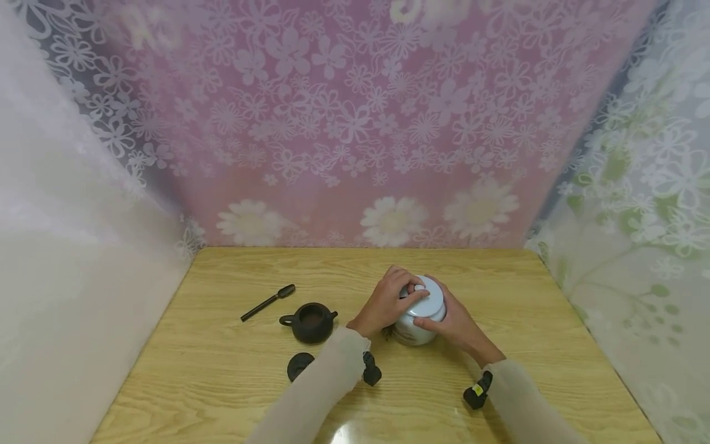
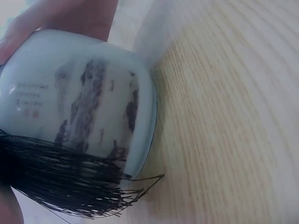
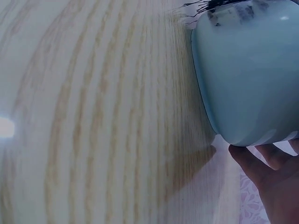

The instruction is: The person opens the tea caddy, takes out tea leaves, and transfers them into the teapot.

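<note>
Tilted slightly on the wooden table, a pale blue-white lidded jar carries a dark landscape print, plain in the left wrist view. My left hand is over its lid, thumb and finger pinching the small knob. With the thumb in front and fingers round the far side, my right hand grips the jar's body. A bundle of black strands hangs down the jar's left side under my left hand; where it attaches is hidden.
Left of the jar stands a black teapot without its lid. Nearer me lies a round black lid, partly covered by my left sleeve. A thin black stick-like tool with a wider end lies behind. Flowered curtains border the table.
</note>
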A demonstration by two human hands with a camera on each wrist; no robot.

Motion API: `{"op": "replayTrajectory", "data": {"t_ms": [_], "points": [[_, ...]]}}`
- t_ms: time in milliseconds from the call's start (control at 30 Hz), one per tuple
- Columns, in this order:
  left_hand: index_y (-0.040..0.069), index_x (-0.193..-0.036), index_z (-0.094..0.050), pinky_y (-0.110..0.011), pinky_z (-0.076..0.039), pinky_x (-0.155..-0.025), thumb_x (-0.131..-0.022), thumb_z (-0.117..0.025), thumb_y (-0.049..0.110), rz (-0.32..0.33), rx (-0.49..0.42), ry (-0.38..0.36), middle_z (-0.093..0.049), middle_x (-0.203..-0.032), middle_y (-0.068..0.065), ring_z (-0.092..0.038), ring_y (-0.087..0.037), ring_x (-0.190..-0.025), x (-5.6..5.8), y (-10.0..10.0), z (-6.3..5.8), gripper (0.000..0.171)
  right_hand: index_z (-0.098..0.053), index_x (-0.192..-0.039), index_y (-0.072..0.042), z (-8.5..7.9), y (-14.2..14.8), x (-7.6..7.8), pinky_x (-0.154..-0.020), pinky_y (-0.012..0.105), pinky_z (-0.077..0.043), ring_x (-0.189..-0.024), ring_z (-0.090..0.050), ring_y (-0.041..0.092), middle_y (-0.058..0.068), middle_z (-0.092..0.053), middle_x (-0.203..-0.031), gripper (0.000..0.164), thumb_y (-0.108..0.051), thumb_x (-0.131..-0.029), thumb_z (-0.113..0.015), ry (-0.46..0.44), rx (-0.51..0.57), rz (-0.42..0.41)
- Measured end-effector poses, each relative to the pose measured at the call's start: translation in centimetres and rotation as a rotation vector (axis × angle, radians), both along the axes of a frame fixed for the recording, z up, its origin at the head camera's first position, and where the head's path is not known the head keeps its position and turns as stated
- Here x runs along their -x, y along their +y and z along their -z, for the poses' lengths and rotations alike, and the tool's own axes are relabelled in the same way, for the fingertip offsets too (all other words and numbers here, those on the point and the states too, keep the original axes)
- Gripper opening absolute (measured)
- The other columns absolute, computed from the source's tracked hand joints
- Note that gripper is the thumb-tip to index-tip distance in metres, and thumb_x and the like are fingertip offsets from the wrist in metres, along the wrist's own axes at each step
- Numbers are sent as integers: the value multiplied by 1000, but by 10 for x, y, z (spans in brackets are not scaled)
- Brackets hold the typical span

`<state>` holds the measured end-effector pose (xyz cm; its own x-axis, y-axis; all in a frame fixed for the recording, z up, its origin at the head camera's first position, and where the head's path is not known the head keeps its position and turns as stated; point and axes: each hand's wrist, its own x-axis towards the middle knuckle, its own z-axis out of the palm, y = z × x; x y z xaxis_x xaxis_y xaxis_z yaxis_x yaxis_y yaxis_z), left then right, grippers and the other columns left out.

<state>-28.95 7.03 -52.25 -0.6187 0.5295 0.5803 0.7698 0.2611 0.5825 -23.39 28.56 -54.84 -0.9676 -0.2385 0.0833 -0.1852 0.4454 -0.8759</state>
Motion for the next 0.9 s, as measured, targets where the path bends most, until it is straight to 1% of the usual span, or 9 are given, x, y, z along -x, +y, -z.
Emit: {"op": "replayTrajectory", "data": {"t_ms": [100,233,367,467,567,633,700,800,900], "points": [[14,-101,-70,-29,-49,-90,-105,-77,26,-4,-14,20,-62,-95,2,-54,-15,-102,0,0,1,14,-17,-176,-24,0,-1,0,-106,54,-55,-141,-60,40,18,-40,-172,106,-32,-97,-86,2,-6,-4],[14,-101,-71,-29,-51,-91,-105,-78,25,-14,-24,45,-63,-94,2,-56,-16,-102,-1,0,0,13,-19,-176,-22,-2,-3,0,-105,53,-55,-139,-61,40,19,-42,-170,105,-32,-97,-86,12,-13,-2],[13,-104,-72,-30,-51,-91,-105,-78,25,-12,-10,50,-65,-95,1,-57,-16,-102,-1,1,-2,13,-20,-175,-19,-4,-3,-1,-104,53,-55,-137,-62,40,20,-44,-168,103,-30,-97,-86,22,-12,-3],[14,-109,-75,-29,-54,-95,-104,-78,28,-22,11,28,-68,-99,2,-59,-15,-105,0,1,-2,15,-19,-175,-16,-5,-1,-2,-104,54,-55,-137,-62,40,20,-44,-168,103,-29,-98,-85,29,-15,-3],[16,-115,-79,-27,-55,-100,-103,-80,32,-22,39,-31,-72,-108,3,-61,-14,-111,1,0,-4,20,-18,-176,-15,-5,0,-2,-105,54,-55,-139,-61,40,19,-43,-169,102,-29,-99,-84,29,-22,-11],[18,-122,-80,-27,-56,-102,-101,-82,35,-4,65,-71,-75,-115,4,-60,-13,-114,3,-3,-5,27,-17,-176,-17,-4,1,-2,-105,54,-55,-139,-61,40,20,-43,-168,102,-29,-99,-83,23,-22,-12],[20,-127,-80,-27,-54,-101,-102,-81,37,31,96,-103,-75,-117,5,-59,-13,-115,6,-5,-8,31,-17,-176,-20,-4,2,-2,-105,53,-55,-138,-61,40,19,-44,-167,102,-29,-100,-83,18,-18,-11],[22,-129,-79,-25,-52,-95,-103,-78,39,70,142,-117,-72,-112,7,-56,-11,-113,11,-9,-11,31,-18,-176,-23,-3,1,-2,-105,51,-55,-137,-62,39,19,-45,-166,101,-29,-99,-83,14,-5,-11],[21,-124,-80,-24,-48,-91,-105,-76,38,87,173,-109,-67,-104,8,-52,-10,-108,13,-13,-15,26,-19,-176,-24,-2,0,-2,-105,49,-56,-136,-62,37,18,-46,-166,100,-28,-99,-84,6,5,-13]]}}
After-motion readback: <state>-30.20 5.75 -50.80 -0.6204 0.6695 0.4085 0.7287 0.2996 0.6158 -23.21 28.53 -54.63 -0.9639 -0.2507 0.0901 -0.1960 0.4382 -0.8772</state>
